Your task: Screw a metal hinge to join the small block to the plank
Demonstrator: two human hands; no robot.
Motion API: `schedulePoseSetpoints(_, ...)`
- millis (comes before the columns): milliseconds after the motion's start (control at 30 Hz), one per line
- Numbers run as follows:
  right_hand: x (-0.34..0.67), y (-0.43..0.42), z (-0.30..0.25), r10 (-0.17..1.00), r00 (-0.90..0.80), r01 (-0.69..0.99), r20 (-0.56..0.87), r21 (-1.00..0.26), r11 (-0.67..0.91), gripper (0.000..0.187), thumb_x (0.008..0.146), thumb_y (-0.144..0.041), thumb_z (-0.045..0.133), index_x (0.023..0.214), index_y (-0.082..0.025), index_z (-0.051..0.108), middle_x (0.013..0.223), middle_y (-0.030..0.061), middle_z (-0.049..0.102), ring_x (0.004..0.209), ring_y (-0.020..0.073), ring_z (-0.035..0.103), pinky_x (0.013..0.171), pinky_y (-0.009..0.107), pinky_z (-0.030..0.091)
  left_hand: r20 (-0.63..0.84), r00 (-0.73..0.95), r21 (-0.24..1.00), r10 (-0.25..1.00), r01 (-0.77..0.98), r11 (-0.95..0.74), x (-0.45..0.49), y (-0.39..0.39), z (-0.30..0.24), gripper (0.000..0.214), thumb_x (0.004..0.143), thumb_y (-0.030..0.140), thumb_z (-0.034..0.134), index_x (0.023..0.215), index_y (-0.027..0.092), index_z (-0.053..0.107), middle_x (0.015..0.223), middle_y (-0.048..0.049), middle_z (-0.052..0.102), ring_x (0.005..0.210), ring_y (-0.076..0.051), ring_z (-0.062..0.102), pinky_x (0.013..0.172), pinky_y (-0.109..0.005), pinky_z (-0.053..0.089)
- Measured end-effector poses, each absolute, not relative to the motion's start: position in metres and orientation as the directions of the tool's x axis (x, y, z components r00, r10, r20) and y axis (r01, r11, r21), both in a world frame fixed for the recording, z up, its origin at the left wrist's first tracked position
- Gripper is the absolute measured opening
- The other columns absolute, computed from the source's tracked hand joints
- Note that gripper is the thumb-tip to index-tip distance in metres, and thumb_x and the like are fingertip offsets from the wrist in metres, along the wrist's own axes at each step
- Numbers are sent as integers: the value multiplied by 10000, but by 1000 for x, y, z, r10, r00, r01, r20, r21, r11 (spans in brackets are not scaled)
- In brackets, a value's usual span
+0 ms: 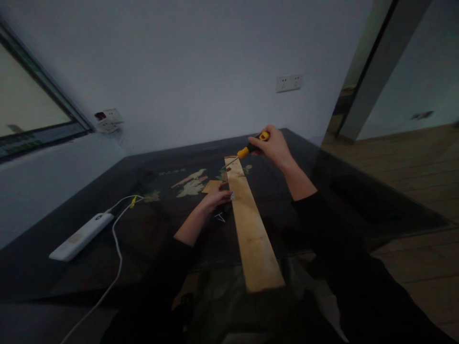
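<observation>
A long wooden board [251, 224] lies lengthwise on the dark table, its near end jutting past the front edge. My right hand [276, 148] is closed around the yellow-and-black handle of a screwdriver [248, 149]. The thin shaft points down and left over the board's far end; whether its tip touches the wood is unclear. At the board's left edge, my left hand [216, 196] pinches a small pale metal piece [233, 196] with holes. Just below that hand lie several thin screws [220, 218]. Beside its fingers is a small flat wooden piece [211, 186].
The dark table [154, 239] has a printed flower pattern and stands against the wall. A white power strip [82, 236] lies at left, its white cable [119, 253] running off the front edge. Wall sockets [289, 83] are above the table. Wooden floor [423, 167] shows at right.
</observation>
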State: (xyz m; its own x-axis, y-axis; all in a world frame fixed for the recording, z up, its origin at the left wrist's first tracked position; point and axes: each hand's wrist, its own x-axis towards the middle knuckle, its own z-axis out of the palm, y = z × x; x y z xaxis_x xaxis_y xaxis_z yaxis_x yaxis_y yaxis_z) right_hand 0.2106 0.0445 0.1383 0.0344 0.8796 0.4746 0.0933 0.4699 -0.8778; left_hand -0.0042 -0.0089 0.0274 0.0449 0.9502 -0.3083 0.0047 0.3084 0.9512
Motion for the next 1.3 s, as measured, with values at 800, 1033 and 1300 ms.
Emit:
schedulePoseSetpoints(800, 247, 20, 39, 997, -79, -318, 14, -948, -12, 84, 798, -173, 605, 825, -195, 681, 825, 53, 689, 711, 132, 650, 607, 257, 563, 212, 563, 603, 799, 568, -560, -71, -52, 35, 126, 857, 266, 609, 833, 163, 678, 875, -56, 677, 837, -169, 628, 776, -296, 486)
schedulePoseSetpoints(1033, 245, 19, 33, 988, -111, -245, 104, -967, 75, 304, 594, -249, 809, 861, -202, 670, 819, 3, 678, 590, 85, 595, 575, 241, 490, 178, 718, 466, 673, 541, -700, -64, -65, 29, 164, 847, 330, 678, 925, 186, 681, 984, -61, 653, 980, -197, 587, 889, -328, 443)
schedulePoseSetpoints(1300, 241, 16, 31, 987, -118, -210, 108, -974, 82, 331, 584, -257, 807, 876, -195, 662, 792, -3, 665, 575, 84, 585, 567, 244, 485, 135, 731, 350, 669, 596, -722, -62, -65, 27, 191, 906, 366, 596, 906, 189, 668, 993, -65, 638, 990, -205, 561, 878, -323, 413)
